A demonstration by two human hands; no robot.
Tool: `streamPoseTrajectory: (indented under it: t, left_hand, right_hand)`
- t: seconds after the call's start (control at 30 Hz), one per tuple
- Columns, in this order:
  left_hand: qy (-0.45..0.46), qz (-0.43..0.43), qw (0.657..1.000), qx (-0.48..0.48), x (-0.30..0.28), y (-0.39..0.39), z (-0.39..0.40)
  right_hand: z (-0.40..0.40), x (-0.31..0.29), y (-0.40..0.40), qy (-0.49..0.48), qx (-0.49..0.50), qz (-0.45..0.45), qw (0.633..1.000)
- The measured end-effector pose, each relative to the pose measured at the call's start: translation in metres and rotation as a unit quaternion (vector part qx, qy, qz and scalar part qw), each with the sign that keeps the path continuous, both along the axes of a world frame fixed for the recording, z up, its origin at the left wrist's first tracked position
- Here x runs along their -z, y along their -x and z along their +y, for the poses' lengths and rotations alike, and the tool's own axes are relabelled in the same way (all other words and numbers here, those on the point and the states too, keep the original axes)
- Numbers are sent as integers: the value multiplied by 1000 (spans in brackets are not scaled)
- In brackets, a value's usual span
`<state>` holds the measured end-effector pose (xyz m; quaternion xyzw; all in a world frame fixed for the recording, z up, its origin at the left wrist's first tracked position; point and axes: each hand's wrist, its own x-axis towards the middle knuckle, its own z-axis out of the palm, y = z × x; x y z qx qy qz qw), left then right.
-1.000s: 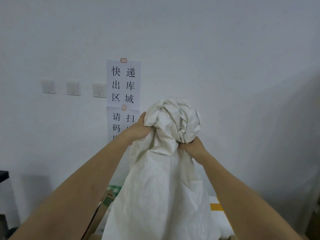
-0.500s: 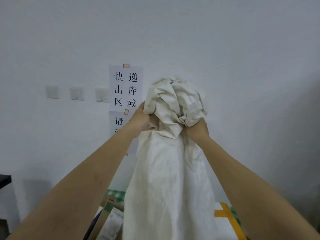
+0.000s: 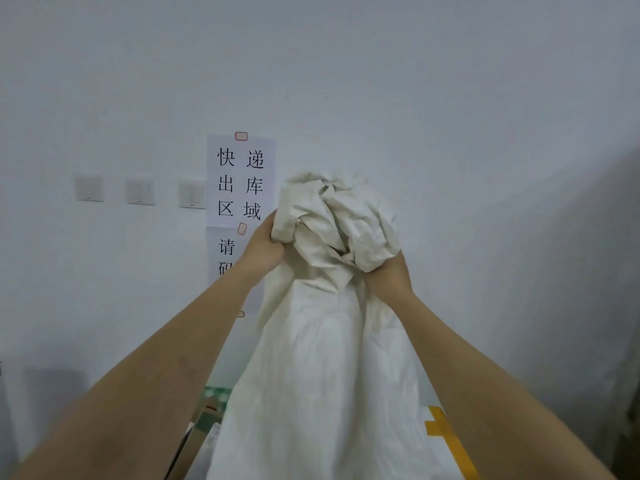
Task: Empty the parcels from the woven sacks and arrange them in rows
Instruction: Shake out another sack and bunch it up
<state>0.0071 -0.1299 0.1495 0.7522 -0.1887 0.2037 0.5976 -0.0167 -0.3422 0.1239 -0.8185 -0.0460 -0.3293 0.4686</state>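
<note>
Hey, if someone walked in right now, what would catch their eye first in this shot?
First the white woven sack, held up in the middle of the view with its bunched end gripped by the left hand and the right hand. Next, the paper sign with large black characters on the wall just left of the sack, with three wall switches further left.

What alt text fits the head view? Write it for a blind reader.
Both hands, left hand and right hand, grip the bunched end of a white woven sack held up before a wall bearing a paper sign and switches.
</note>
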Motion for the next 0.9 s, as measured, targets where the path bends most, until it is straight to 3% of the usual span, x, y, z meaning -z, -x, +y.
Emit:
streamPoseTrajectory:
  t: [0.1,0.17,0.23,0.3,0.37,0.43,0.57,0.67,0.9]
  left_hand:
    - [-30,38,999,18,13,1,5]
    - [-6,59,998,34,21,3,7]
    - [-37,90,995,14,26,1,7]
    - [-101,134,985,-41,27,1,7]
    - [-102,151,981,-71,26,8,5]
    - [-79,80,991,-66,25,19,1]
    - [-187,-100,977,0,22,40,-9]
    - [-183,-79,979,29,18,41,-12]
    - [-116,-18,992,-37,8,41,-34]
  right_hand:
    - [-7,14,6,71,-25,31,997]
    - [-12,26,9,34,-94,33,994]
    - [-16,35,15,-31,-150,60,986]
    - [-19,42,20,-36,-154,79,984]
    - [-20,48,23,-32,-129,70,989]
    - [-17,51,22,-55,-91,43,993]
    - [-6,48,17,-97,-34,47,994]
    - [0,44,20,-106,-48,53,992]
    - [28,46,37,-37,-156,45,986]
